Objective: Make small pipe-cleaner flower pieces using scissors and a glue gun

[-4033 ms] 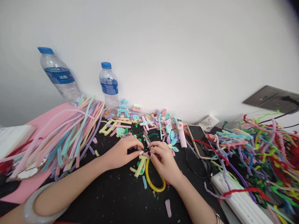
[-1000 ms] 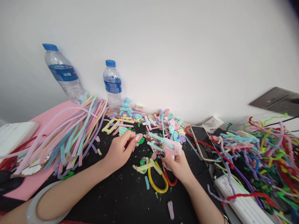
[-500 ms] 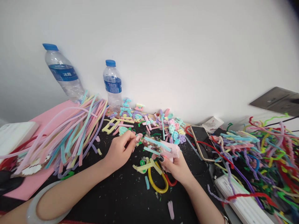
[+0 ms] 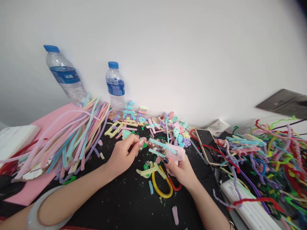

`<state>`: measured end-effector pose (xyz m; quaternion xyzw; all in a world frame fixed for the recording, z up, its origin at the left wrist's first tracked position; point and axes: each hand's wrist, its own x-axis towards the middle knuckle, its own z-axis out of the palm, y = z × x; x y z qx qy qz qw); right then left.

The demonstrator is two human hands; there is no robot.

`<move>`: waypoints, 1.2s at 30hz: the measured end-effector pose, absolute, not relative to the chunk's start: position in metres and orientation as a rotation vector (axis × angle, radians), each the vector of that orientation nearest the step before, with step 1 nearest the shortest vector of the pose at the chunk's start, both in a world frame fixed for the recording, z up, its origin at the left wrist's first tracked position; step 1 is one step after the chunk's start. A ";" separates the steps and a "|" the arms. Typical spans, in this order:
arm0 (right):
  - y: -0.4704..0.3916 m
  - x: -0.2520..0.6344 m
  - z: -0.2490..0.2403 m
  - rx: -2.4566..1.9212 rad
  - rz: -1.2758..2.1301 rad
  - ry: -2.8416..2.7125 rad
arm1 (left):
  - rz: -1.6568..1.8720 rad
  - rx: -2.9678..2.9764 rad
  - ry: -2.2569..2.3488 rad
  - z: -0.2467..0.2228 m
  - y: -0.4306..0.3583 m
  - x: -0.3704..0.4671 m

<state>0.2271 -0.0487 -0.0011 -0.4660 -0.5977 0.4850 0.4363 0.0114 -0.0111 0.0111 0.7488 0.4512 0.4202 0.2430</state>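
My left hand (image 4: 124, 153) has its fingertips closed in a pinch on a small pink fuzzy piece (image 4: 143, 140), left of the tool's tip. In my right hand (image 4: 178, 171) is a pink hand-held tool (image 4: 177, 152) with light-blue strips along it, its front end matted with coloured fuzz. A small red light glows near my right thumb, which has a dark nail. Just below lie scissors with yellow and red handle loops (image 4: 163, 188), partly under yellow chenille stem pieces (image 4: 146, 172). Beyond both hands sit fuzzy flower shapes (image 4: 179, 133) and short cut pieces.
Long pastel chenille stems (image 4: 81, 134) lie on a pink sheet (image 4: 26, 191) at left. Two water bottles (image 4: 115, 86) stand by the wall. At right are a phone (image 4: 208, 145), a paper cup (image 4: 218, 127), a tangle of coloured stems (image 4: 271, 159) and a white power strip (image 4: 247, 204).
The front of the pink tool has shifted slightly right and turned a little in my right hand. My left hand keeps its pinch in nearly the same place.
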 end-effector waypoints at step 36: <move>-0.047 0.230 0.000 -1.166 1.125 -1.621 | 1.139 2.037 1.224 0.010 -0.010 0.012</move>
